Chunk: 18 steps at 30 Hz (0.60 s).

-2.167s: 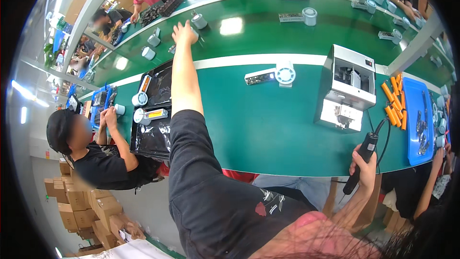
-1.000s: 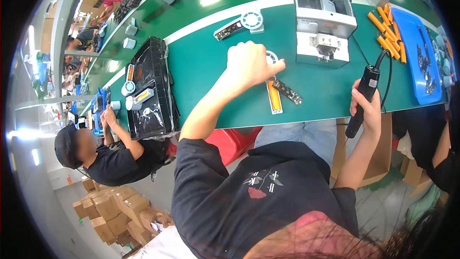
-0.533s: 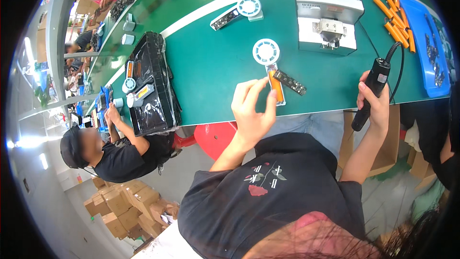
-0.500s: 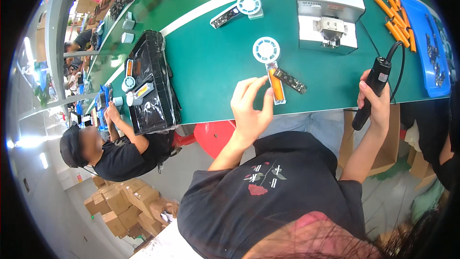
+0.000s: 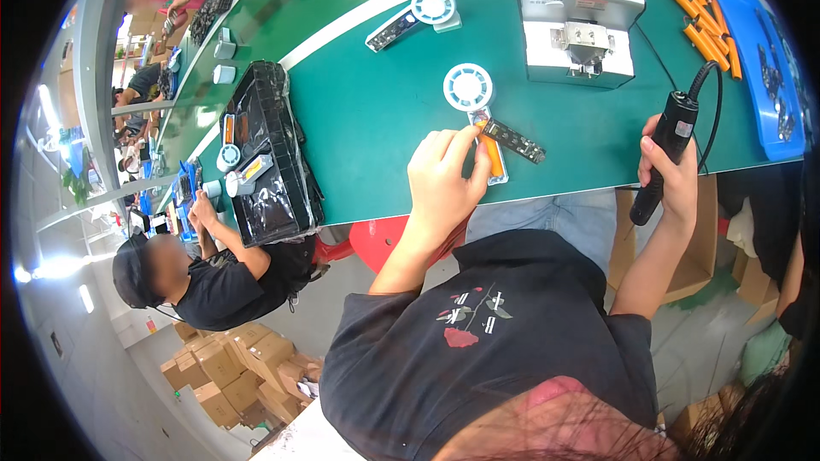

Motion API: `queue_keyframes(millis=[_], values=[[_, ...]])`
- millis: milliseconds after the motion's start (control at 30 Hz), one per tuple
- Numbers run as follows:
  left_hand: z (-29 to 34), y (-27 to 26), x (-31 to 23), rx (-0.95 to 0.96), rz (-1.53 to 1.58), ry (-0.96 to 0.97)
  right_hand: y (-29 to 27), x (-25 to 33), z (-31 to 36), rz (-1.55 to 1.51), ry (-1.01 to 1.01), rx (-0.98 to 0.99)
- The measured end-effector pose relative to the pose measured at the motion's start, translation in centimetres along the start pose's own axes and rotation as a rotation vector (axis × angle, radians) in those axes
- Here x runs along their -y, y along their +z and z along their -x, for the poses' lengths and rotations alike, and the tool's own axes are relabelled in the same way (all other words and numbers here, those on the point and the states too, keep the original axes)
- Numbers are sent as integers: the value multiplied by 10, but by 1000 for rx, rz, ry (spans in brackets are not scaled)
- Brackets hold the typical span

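Note:
A handheld fan (image 5: 469,88) with a round pale-blue head lies on the green table in front of me. Its handle is uncovered and shows an orange battery (image 5: 493,156). Across the handle's upper part slants a dark circuit board (image 5: 517,140), its far end resting beyond the fan's right side. My left hand (image 5: 446,172) is closed at the handle, index fingertip and thumb against it near the battery's upper end; the exact contact is partly hidden. My right hand (image 5: 673,169) grips a black corded electric screwdriver (image 5: 668,154), raised at the table's front edge.
Another fan (image 5: 433,6) with a bare board lies farther back. A grey-white machine (image 5: 576,26) stands at the back right, beside loose orange batteries (image 5: 707,21) and a blue tray (image 5: 769,132). At left are a black bin (image 5: 278,162) with fan parts and a co-worker (image 5: 226,277).
My left hand has shifted slightly toward the fan's handle, its fingers now closer on it. The view has moved a little. My right hand still holds the screwdriver.

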State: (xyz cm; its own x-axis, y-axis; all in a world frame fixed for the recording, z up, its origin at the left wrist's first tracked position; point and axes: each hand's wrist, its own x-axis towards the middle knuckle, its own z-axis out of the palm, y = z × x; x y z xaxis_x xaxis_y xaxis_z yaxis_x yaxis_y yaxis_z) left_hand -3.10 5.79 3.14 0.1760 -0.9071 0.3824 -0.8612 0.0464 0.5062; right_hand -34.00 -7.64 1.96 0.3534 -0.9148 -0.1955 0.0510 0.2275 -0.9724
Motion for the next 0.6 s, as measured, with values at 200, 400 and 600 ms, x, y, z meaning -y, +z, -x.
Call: queue_keyframes(millis=[200,400,600], values=[[-5,-6,-2,46,99,-31,0,-4,-1,-9,-3,11],[0,-5,-11,-55,113,-24,-1,-2,0,-10,-13,4],[5,1,-47,130,3,113,1,-2,0,-63,-11,-18]])
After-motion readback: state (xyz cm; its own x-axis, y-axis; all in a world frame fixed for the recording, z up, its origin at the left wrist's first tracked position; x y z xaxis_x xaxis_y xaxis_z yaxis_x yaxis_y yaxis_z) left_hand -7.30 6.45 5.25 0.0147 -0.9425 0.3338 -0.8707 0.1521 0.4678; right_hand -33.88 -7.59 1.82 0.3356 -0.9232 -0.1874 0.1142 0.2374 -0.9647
